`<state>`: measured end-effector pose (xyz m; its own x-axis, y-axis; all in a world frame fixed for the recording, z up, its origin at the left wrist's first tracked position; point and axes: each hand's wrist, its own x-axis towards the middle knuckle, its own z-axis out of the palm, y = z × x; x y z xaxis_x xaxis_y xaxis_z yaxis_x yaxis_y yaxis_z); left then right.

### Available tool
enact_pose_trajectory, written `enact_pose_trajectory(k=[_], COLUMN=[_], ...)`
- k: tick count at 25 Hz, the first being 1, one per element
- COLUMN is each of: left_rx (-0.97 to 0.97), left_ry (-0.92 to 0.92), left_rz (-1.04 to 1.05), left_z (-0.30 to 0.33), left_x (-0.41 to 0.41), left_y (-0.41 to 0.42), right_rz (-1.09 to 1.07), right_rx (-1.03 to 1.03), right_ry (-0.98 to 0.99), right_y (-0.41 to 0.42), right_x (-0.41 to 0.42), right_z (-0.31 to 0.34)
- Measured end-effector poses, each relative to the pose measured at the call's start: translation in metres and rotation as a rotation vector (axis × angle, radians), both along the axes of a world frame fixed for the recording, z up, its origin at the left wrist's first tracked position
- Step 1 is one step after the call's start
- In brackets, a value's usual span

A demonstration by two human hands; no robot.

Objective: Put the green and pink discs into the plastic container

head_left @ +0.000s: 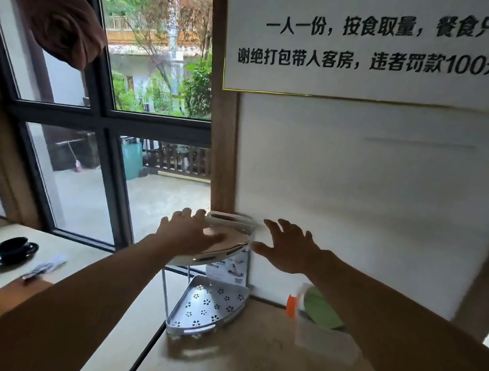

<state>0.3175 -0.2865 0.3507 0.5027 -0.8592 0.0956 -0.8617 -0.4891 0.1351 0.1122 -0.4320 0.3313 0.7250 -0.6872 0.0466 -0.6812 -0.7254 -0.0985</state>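
1. Black cup [12, 246] on its saucer sits far left on the table [104, 263], well apart from the work; just right of it lie some small blurred items I cannot name.
2. Left hand [192, 236] is spread flat, fingers wide, over the top tier [228, 252] of a white corner rack. It holds nothing. A brownish-pink flat piece lies on that tier under the palm; it may be a pink disc, but blur leaves that unsure.
3. Lower tier [209, 307], with flower-shaped holes, looks bare.
4. Right hand [286, 247] is also open and empty, fingers splayed, just beside the rack and close to the wall [375, 186].
5. Clear container [325, 331] stands on the counter at the right, below the right forearm, with an orange part at its left edge. A green disc [322, 309] rests in or against it; which, I cannot tell.
6. Risks, as I judge them:
   - the rack stands on thin legs, so pressing down on the top tier could tip it;
   - a flat disc is hard to pinch and may slide off the tier's edge;
   - the right forearm, swinging down, could knock the light container over.
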Motion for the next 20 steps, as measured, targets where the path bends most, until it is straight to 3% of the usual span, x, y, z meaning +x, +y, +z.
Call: enact_pose_trajectory(k=[5,8,14,20], left_rx=[0.003,0.014,-0.035,-0.195], left_ry=[0.089,0.11,0.197,0.246], left_rz=[-0.039,-0.087,-0.155,-0.192], left_z=[-0.051,-0.077,-0.115,-0.128], left_x=[0.033,0.037,0.045,0.046], left_y=[-0.024,-0.048,-0.084,-0.092], right_rz=[-0.028,-0.131,-0.373,-0.315], right_rx=[0.172,0.368,0.63,0.717], right_ry=[-0.053,-0.302,-0.502,-0.596], right_y=[-0.011,-0.02,-0.05,-0.058], right_x=[0.057,0.079,0.114,0.127], right_z=[-0.051,-0.07,-0.093,-0.097])
